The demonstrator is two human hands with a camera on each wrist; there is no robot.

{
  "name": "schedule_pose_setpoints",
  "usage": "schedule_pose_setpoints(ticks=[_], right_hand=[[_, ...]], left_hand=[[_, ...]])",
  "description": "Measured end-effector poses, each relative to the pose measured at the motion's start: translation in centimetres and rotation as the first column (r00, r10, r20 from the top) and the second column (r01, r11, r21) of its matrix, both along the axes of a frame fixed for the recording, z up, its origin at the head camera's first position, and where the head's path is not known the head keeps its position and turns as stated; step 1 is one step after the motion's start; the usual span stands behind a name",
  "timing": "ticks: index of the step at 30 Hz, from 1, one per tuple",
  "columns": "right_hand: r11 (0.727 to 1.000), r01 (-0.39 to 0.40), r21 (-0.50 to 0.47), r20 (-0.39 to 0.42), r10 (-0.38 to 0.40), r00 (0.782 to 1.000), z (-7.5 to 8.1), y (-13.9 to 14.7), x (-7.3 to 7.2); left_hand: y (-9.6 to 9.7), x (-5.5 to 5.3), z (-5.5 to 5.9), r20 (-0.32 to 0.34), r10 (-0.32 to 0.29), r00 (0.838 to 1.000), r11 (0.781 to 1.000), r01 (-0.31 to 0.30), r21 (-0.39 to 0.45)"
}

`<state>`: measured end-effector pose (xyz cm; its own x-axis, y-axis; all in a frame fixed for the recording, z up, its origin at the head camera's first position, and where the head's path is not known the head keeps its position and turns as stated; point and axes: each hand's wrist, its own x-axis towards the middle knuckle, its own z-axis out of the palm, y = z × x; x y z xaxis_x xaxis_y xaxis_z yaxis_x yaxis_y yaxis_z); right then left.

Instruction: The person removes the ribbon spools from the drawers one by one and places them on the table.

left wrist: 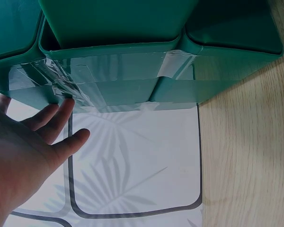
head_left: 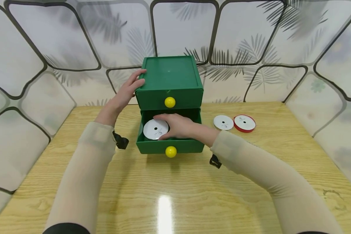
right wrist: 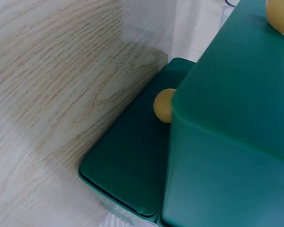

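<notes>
A green drawer cabinet (head_left: 171, 73) with yellow knobs stands near the back wall, one drawer (head_left: 152, 148) pulled out below the shut top one. Inside that drawer my right hand (head_left: 181, 126) grips a white ribbon spool (head_left: 155, 129), thumb at its near edge and fingers at its far edge. My left hand (head_left: 123, 93) rests against the cabinet's upper left side, its fingers extended. In the left wrist view, the fingertips (left wrist: 66, 105) meet the taped green side. The right wrist view hides the right hand and the spool behind the pulled-out drawer.
Right of the cabinet, a white spool (head_left: 223, 122) and a red-edged ribbon spool (head_left: 244, 123) lie side by side on the wooden table (head_left: 134, 195). Below the pulled-out drawer, the right wrist view shows another drawer front with a knob (right wrist: 163, 105). Patterned panels (head_left: 184, 29) enclose the back and sides.
</notes>
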<state>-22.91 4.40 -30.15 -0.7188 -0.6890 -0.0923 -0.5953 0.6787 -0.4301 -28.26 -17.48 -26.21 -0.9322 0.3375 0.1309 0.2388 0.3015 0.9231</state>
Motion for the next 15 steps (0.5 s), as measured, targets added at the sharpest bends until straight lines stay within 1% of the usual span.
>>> schedule_pose_setpoints(ticks=[5,8,12,15], right_hand=[[1.000,-0.012,-0.002,-0.032,0.012,0.999,-0.1,0.1,0.0],[0.998,-0.033,-0.061,-0.037,0.031,0.999,-0.1,0.3,0.1],[0.985,-0.064,-0.159,-0.036,0.059,0.998,0.1,0.7,0.3],[0.977,-0.079,-0.198,-0.043,0.072,0.996,0.4,1.0,0.5]], left_hand=[[0.0,0.0,0.0,-0.004,0.002,1.000,1.000,-0.002,-0.003],[0.0,0.0,-0.1,-0.005,-0.001,1.000,1.000,0.001,0.005],[0.0,-0.1,-0.1,-0.005,-0.005,1.000,1.000,0.005,0.010],[0.0,-0.1,-0.1,-0.005,0.000,1.000,1.000,0.000,0.006]])
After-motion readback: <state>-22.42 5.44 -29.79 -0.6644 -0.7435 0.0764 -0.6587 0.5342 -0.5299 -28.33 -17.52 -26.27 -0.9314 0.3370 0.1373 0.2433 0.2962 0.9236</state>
